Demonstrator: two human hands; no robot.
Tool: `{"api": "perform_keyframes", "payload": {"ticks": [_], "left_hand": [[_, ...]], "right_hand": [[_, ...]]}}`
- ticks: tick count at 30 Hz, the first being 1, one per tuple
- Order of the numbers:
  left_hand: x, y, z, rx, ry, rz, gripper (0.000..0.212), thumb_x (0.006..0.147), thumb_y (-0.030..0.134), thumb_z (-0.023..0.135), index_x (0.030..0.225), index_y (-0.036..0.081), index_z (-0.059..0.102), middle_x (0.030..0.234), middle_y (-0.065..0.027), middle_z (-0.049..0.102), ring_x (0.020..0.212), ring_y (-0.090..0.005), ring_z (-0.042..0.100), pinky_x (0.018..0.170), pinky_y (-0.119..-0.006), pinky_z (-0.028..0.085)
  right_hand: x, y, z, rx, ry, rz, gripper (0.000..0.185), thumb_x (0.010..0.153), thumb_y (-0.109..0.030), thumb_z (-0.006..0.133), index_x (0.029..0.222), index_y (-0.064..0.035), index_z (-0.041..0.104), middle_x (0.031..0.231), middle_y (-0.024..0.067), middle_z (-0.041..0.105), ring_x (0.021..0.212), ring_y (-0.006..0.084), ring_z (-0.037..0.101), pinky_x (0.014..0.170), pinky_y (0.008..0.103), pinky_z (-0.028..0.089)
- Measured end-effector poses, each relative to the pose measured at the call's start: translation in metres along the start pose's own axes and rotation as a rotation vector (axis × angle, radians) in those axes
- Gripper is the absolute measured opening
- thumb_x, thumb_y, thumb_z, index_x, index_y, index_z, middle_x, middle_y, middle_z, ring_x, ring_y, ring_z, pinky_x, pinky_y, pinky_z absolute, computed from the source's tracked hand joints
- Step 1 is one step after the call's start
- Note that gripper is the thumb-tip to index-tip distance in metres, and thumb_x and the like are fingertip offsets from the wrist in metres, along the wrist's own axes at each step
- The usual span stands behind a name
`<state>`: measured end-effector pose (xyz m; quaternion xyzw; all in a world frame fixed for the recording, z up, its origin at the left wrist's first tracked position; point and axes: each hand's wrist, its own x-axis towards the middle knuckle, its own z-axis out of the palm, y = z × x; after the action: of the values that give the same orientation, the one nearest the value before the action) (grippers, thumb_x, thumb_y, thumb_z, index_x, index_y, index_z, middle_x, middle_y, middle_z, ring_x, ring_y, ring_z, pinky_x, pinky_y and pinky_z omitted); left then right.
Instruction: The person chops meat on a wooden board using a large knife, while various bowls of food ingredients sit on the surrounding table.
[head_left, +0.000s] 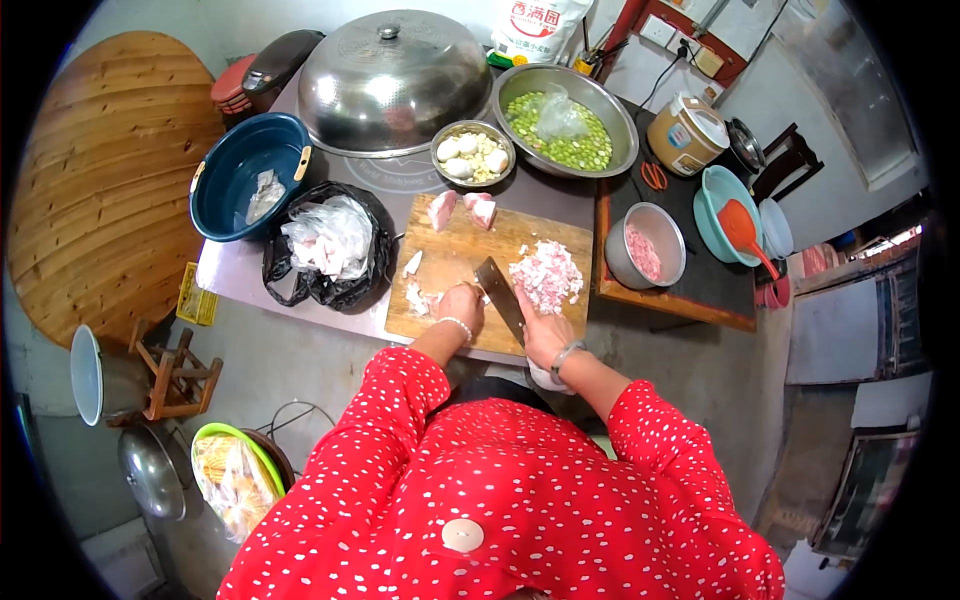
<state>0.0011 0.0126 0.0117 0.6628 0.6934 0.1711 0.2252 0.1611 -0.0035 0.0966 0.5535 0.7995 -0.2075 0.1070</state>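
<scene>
My right hand (546, 336) grips a cleaver (501, 297), its blade slanting over the wooden cutting board (450, 244). Left of the blade, my left hand (460, 306) has its fingers curled down on a small pale piece that is mostly hidden. Chopped pink and white meat (549, 277) lies heaped at the board's right. Pale pieces of fat or meat (417, 298) lie beside my left hand. Larger raw chunks (442, 210) rest near the board's far edge.
Left of the board are a black plastic bag (330, 300) and a blue basin (217, 180). Behind it stand a bowl of garlic (474, 178) and a steel basin of green beans (525, 154). A pot of ground meat (645, 281) sits right, on a lower table (712, 304).
</scene>
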Motion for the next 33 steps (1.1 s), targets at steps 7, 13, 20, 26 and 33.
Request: {"api": "perform_keyframes", "payload": {"ticks": [7,13,20,26,33], "left_hand": [[0.007,-0.011,0.01,-0.006,-0.064,0.072,0.016,0.069,0.015,0.054,0.08,0.009,0.065,0.083,-0.0164,0.059,0.078,-0.0316,0.058,0.07,-0.039,0.046],[0.005,-0.007,0.006,-0.006,-0.052,0.087,0.011,0.068,0.008,0.055,0.073,0.003,0.062,0.076,-0.0175,0.059,0.076,-0.0312,0.058,0.07,-0.038,0.047],[0.003,-0.002,0.004,-0.068,0.045,0.015,0.009,0.068,0.009,0.055,0.073,0.003,0.061,0.074,-0.0183,0.059,0.074,-0.0318,0.058,0.069,-0.038,0.046],[0.003,-0.011,0.018,-0.068,0.056,0.017,0.012,0.069,0.014,0.055,0.073,0.005,0.061,0.073,-0.018,0.059,0.071,-0.034,0.057,0.066,-0.041,0.046],[-0.002,-0.005,0.007,-0.023,0.018,0.042,0.01,0.069,0.011,0.055,0.068,0.002,0.061,0.071,-0.0179,0.059,0.072,-0.0315,0.058,0.067,-0.038,0.047]], "right_hand": [[0.0,-0.009,0.01,-0.063,-0.085,-0.015,0.071,0.073,-0.008,0.043,0.135,-0.0104,0.008,0.07,0.0203,0.059,0.065,0.0345,0.058,0.062,0.0464,0.043],[0.021,-0.025,0.006,-0.103,-0.023,-0.042,0.069,0.074,-0.006,0.038,0.135,-0.0102,0.006,0.077,0.0215,0.06,0.068,0.0334,0.06,0.063,0.0436,0.046],[0.018,-0.03,-0.031,0.064,-0.045,0.014,0.072,0.071,-0.007,0.043,0.135,-0.0099,0.009,0.081,0.0239,0.059,0.072,0.0363,0.058,0.065,0.0442,0.045],[-0.003,-0.016,-0.006,-0.159,0.003,-0.105,0.068,0.072,-0.006,0.041,0.134,-0.0087,0.012,0.082,0.0246,0.058,0.073,0.0354,0.059,0.065,0.0445,0.044],[0.01,-0.027,0.004,-0.064,-0.127,-0.06,0.067,0.075,-0.005,0.036,0.135,-0.0097,0.006,0.079,0.0244,0.059,0.073,0.0346,0.059,0.067,0.0449,0.044]]}}
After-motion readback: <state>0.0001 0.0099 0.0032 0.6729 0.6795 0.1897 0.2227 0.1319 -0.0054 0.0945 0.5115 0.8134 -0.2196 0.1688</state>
